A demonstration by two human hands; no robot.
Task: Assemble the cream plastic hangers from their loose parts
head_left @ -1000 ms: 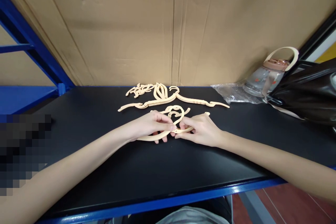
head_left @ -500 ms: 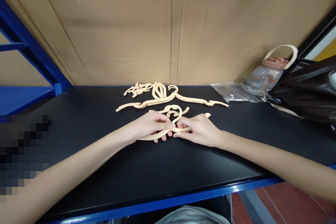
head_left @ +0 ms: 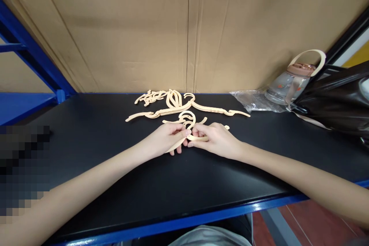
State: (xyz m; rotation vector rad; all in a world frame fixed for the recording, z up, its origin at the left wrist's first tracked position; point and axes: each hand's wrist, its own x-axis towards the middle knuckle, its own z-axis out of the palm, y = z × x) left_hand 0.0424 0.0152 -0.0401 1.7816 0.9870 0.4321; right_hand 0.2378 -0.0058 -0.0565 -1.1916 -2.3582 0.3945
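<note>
Between my two hands is a cream plastic folding hanger (head_left: 177,145), its hook curving up above my fingers. My left hand (head_left: 170,136) pinches it near the central joint, with one arm slanting down under the palm. My right hand (head_left: 215,140) grips the other arm close to the joint; its far end shows past my knuckles. Just behind the hands lie loose cream hanger parts (head_left: 203,121), partly hidden by the hook. Farther back, an opened-out hanger (head_left: 207,108) rests flat on the black table (head_left: 161,196).
A pile of small cream hanger pieces (head_left: 150,97) and several curved arms (head_left: 173,99) lie at the back. To the right are a clear plastic bag (head_left: 250,100), a water bottle (head_left: 288,84) and a black bag (head_left: 340,96). A cardboard wall (head_left: 129,30) stands behind.
The held hanger's hook has turned and tipped toward the left, and its left arm now slants down more steeply. Both hands keep their grip, shifting only slightly.
</note>
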